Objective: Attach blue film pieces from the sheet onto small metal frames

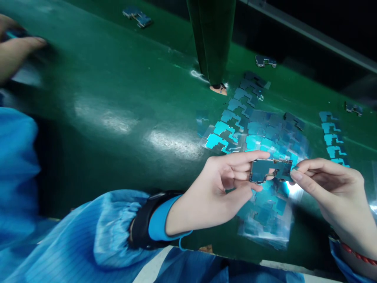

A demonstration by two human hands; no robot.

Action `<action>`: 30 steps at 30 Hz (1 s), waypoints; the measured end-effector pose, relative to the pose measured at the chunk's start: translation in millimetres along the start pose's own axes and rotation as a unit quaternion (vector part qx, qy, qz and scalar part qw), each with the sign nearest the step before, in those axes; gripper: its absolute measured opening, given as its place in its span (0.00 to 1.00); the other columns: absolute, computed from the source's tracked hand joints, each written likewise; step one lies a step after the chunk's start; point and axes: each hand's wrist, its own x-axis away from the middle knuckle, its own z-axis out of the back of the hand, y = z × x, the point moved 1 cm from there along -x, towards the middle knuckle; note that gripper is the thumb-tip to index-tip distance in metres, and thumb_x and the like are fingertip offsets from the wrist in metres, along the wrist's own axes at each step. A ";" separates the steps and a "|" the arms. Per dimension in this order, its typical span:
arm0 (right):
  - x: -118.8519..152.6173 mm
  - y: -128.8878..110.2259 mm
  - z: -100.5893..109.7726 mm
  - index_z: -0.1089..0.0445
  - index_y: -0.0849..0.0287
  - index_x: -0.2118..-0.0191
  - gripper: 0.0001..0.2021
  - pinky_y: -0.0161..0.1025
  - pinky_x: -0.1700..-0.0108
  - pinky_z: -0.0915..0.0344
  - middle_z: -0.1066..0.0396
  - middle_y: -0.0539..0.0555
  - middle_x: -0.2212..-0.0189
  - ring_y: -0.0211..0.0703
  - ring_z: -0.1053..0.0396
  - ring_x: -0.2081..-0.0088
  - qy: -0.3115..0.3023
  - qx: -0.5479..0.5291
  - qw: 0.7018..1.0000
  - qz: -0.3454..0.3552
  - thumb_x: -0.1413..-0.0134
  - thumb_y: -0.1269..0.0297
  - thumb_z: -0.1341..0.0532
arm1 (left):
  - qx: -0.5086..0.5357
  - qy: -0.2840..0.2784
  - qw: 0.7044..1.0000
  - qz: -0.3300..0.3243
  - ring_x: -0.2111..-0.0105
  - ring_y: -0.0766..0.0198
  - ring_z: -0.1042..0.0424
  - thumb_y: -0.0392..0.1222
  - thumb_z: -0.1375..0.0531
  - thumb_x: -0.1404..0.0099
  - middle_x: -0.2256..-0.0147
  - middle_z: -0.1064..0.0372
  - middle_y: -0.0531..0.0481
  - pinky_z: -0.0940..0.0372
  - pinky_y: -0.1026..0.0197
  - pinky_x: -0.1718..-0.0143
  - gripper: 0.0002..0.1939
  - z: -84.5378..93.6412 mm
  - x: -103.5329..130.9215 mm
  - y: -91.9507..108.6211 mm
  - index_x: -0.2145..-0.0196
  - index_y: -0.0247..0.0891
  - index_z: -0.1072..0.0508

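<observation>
A small circuit board (261, 169) with a notched outline is held level, its dark flat face towards me. My left hand (218, 188) is closed on the board's left end, fingers along its far and near edges. At the board's right end the thumb and forefinger of my right hand (332, 188) are pinched together. A bit of teal shows at those fingertips; whether it is film or the board's corner I cannot make out. Below the hands lie overlapping clear sheets (265, 232) carrying blue-teal cut-out pieces shaped like the board.
More cut-out pieces form a strip (225, 125) left of the sheets and another strip (332, 137) at right. Circuit boards lie at the back left (137, 17), back (265, 61) and far right (353, 108). A dark post (212, 39) rises from the green table (118, 78). Another person's hand (17, 51) is blurred.
</observation>
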 end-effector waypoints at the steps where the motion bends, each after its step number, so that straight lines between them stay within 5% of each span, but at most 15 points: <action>1: -0.2 0.1 -0.1 0.24 0.52 0.73 0.03 0.23 0.75 0.32 0.26 0.46 0.77 0.31 0.31 0.78 0.000 -0.002 1.000 0.003 0.54 0.67 0.30 | -0.003 -0.001 1.000 -0.003 0.69 0.63 0.22 0.27 0.39 0.45 0.71 0.21 0.51 0.26 0.63 0.62 0.24 0.2 0.1 -0.1 0.49 0.32 0.27; 4: -0.7 0.8 -1.1 0.24 0.51 0.73 0.03 0.23 0.76 0.32 0.27 0.46 0.77 0.31 0.31 0.78 -0.001 -0.006 1.000 0.013 0.54 0.66 0.30 | -0.036 -0.004 0.999 -0.018 0.67 0.60 0.21 0.28 0.40 0.43 0.66 0.20 0.47 0.27 0.63 0.65 0.22 0.2 0.6 -0.8 0.49 0.32 0.28; 10: -1.6 0.4 -3.3 0.24 0.51 0.73 0.03 0.22 0.76 0.33 0.27 0.45 0.78 0.30 0.33 0.79 -0.006 -0.010 1.000 0.009 0.54 0.66 0.30 | -0.087 0.004 0.996 -0.030 0.73 0.58 0.21 0.34 0.41 0.39 0.78 0.25 0.52 0.33 0.66 0.77 0.19 0.4 1.0 -2.6 0.49 0.34 0.27; 30: 0.8 1.3 -1.7 0.24 0.51 0.72 0.03 0.22 0.76 0.33 0.27 0.45 0.77 0.30 0.32 0.79 -0.006 0.006 1.000 0.007 0.53 0.66 0.31 | -0.059 0.025 0.998 -0.028 0.73 0.65 0.21 0.31 0.39 0.40 0.70 0.20 0.50 0.28 0.72 0.73 0.17 -1.2 -0.4 -0.8 0.52 0.33 0.25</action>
